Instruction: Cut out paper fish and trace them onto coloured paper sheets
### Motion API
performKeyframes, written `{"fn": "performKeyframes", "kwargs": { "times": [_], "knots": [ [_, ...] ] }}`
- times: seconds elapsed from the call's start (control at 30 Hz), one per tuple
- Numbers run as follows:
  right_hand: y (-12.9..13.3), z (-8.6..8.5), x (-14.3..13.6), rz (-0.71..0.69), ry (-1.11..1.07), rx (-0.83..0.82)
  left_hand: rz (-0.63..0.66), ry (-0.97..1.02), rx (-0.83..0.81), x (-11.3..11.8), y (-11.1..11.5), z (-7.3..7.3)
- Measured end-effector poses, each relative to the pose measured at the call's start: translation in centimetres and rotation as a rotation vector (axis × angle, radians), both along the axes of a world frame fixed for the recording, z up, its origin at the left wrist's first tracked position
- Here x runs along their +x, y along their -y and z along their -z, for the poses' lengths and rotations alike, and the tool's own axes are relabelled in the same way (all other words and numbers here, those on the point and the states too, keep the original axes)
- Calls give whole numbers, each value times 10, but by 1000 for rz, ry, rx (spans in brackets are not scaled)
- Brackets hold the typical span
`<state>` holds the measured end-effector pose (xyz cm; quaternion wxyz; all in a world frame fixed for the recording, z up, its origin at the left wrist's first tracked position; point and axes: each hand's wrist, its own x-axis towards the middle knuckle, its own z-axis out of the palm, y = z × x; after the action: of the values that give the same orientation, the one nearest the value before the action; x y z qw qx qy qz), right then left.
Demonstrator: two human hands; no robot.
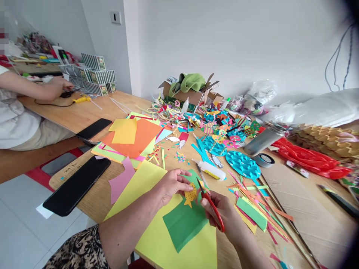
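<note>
Pinched in the fingers of my left hand (174, 186) is a small yellow paper fish (190, 195) with dark dots. My right hand (223, 211) grips red-handled scissors (215, 213), blades pointing up and away beside the fish. Under both hands lies a piece of green paper (183, 228); whether the left fingers also hold it I cannot tell. A large yellow sheet (157, 241) spreads beneath that. Just beyond my hands rests a white glue bottle (211, 170) on its side.
Left are orange paper (146, 136), pink paper (122, 181) and a black phone (78, 185). Paper strips (252, 213), blue scalloped discs (242, 164), grey tape (263, 160) and a metal flask (265, 138) lie right. A co-worker's hand (57, 86) works at the far left table.
</note>
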<state>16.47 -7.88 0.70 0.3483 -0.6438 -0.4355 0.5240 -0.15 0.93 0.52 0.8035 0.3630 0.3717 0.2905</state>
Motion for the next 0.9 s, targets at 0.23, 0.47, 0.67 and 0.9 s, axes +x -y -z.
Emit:
{"fn": "performKeyframes", "kwargs": {
  "times": [0.23, 0.47, 0.67, 0.9],
  "knots": [
    [-6, 1, 0, 185, 63, 277, -157, 87, 1, 5, -2, 5],
    [-6, 2, -17, 164, -83, 332, -207, 94, 57, 13, 6, 7],
    [-9, 9, -8, 339, -117, 373, -148, 71, 53, 11, 4, 8],
    [-10, 9, -5, 357, -186, 374, -14, 42, 76, 8, 5, 6]
  ]
}}
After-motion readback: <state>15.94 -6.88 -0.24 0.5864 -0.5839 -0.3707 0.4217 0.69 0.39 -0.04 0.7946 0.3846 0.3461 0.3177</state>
